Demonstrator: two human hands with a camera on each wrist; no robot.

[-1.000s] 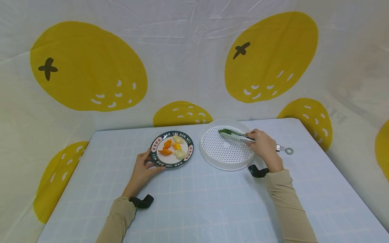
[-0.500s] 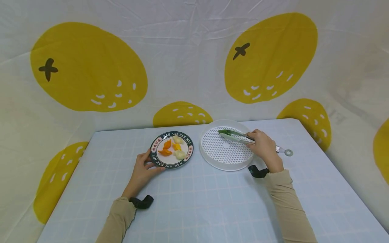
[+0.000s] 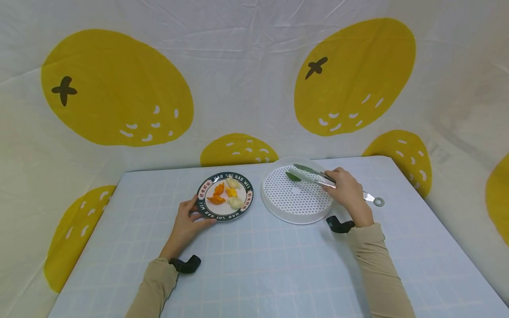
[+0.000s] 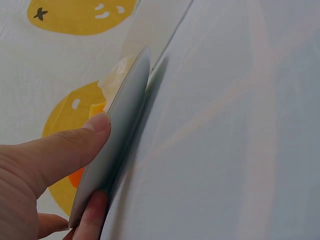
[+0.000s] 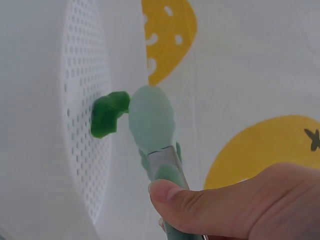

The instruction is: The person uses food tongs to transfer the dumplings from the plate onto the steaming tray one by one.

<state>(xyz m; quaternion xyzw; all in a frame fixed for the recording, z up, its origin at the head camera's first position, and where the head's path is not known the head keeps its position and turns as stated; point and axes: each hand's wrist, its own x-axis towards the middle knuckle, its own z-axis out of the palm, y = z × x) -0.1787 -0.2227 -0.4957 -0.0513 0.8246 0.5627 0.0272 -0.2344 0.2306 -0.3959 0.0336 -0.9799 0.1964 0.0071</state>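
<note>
My left hand (image 3: 190, 221) holds a round plate (image 3: 226, 217) by its near-left edge. In the left wrist view the thumb lies over the rim of the plate (image 4: 117, 135) and fingers reach underneath. Several orange, yellow and whitish dumpling-like pieces (image 3: 235, 202) sit on it. My right hand (image 3: 347, 190) grips metal tongs with pale green tips (image 3: 304, 176) above a white perforated steamer tray (image 3: 296, 201). A green lump (image 5: 106, 117) rests on the tray's holes. The tongs' tips (image 5: 152, 120) are spread and stand off it; the lump's exact kind is unclear.
A pale blue checked cloth covers the table (image 3: 254, 269). Behind the tray and plate, close to the table's back edge, hangs a white sheet (image 3: 246, 88) with yellow fruit prints. Each wrist wears a black camera mount (image 3: 187, 265).
The tongs have opened and let go of the green lump, which lies on the tray; their tips have lifted away slightly. My left hand and the plate have not moved.
</note>
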